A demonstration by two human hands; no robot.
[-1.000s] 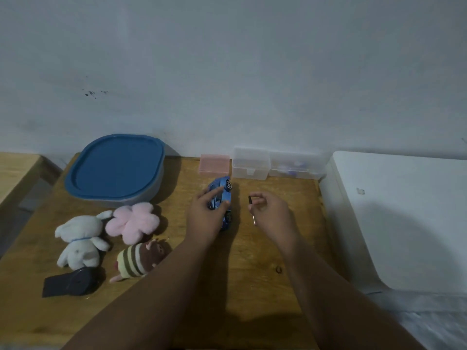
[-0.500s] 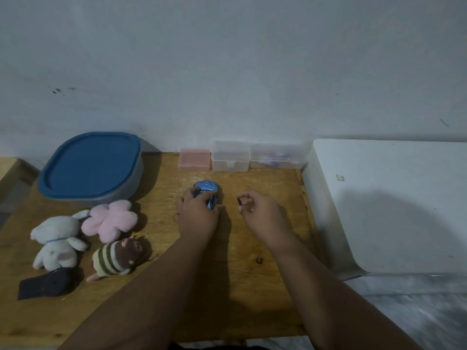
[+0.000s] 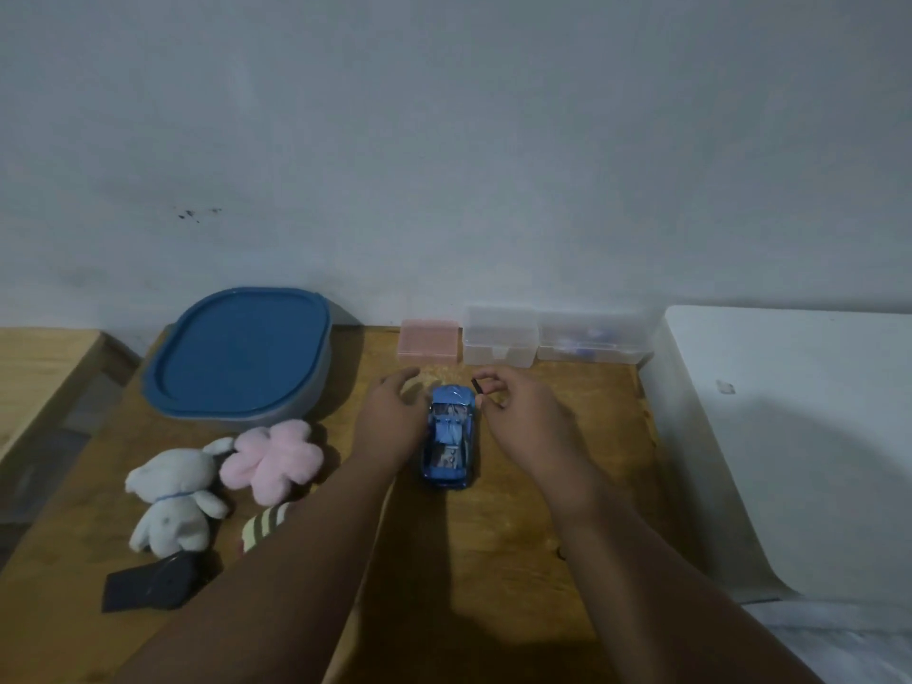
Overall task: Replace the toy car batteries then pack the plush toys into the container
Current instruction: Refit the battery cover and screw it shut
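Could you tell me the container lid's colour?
The rounded plastic lid is dark blue, in the head view.

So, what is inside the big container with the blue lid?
Only the container wall and its shut lid show. The inside is covered, so whether it holds anything cannot be told.

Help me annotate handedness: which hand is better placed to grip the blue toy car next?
Left. The left hand rests right beside the blue toy car, holding nothing; the right hand pinches a small dark tool near the car's far end.
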